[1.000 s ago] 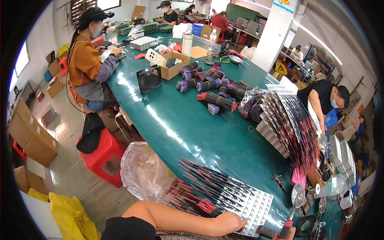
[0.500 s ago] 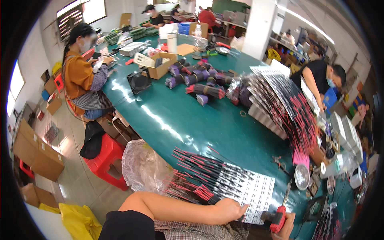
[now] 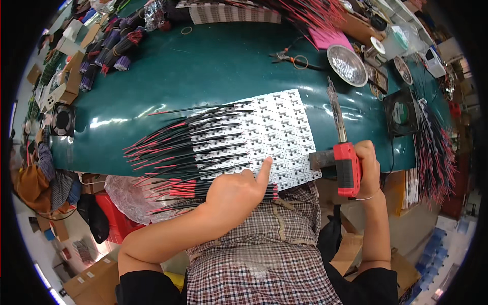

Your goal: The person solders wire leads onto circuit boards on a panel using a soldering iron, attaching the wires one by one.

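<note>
And the view swings down, bringing the right hand (image 3: 368, 170) fully in, fingers wrapped round the red soldering gun (image 3: 346, 170) beside the white circuit sheet (image 3: 277, 129) on the bench (image 3: 203, 71)! The left hand (image 3: 231, 195) still points one finger over it, the others' grip hidden.

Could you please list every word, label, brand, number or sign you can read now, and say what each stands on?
None can be read.
White circuit-board panel: dark marks, too small to tell whether any is lettering.
Black fan on the right: a green centre, with nothing legible.
Cardboard box at lower left: small white labels, too small to read.
Red-and-black soldering gun in the right hand: no readable lettering.
</note>
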The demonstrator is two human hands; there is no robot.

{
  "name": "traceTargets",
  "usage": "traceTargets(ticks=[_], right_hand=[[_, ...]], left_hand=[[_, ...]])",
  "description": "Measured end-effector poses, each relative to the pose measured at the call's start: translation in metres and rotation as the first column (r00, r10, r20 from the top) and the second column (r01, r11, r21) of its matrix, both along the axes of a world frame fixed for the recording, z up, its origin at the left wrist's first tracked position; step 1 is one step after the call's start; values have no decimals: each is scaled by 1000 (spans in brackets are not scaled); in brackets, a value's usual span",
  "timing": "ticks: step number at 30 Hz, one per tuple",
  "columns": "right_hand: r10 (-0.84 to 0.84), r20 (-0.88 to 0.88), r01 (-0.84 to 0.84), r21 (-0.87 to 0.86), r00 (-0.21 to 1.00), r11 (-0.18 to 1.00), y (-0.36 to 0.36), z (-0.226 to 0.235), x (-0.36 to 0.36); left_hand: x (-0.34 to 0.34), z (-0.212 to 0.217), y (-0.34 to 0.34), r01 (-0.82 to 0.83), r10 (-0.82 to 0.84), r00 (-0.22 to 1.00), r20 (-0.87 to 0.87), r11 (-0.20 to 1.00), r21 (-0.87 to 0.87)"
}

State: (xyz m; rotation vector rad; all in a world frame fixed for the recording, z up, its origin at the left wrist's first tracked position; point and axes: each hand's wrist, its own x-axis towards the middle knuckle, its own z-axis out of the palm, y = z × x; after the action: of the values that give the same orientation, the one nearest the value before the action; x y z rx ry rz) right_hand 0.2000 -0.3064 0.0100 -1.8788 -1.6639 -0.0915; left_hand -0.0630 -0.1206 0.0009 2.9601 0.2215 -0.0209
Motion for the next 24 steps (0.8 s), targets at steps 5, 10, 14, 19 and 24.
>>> traceTargets(ticks=[5,10,14,19,24], right_hand=[[-7,-4,7,-11,1000,1000,-3,-7,-3],[-25,-17,24,-77,1000,997,-1,0,-7],[-45,-149,37,-53,988,998,3,14,-17],[-211,-394,209,-48,895,977,-3,17,-53],[-325,-842,237,-243,430,941,6,38,-80]], left_hand=[[-6,-1,-5,-6,6,998,-58,1000,0],[-6,20,10,-42,14,990,-138,978,-204],[15,51,46,-225,250,968,-2,867,-445],[47,47,94,-421,417,897,-149,698,-579],[59,29,99,-476,447,871,-205,663,-577]])
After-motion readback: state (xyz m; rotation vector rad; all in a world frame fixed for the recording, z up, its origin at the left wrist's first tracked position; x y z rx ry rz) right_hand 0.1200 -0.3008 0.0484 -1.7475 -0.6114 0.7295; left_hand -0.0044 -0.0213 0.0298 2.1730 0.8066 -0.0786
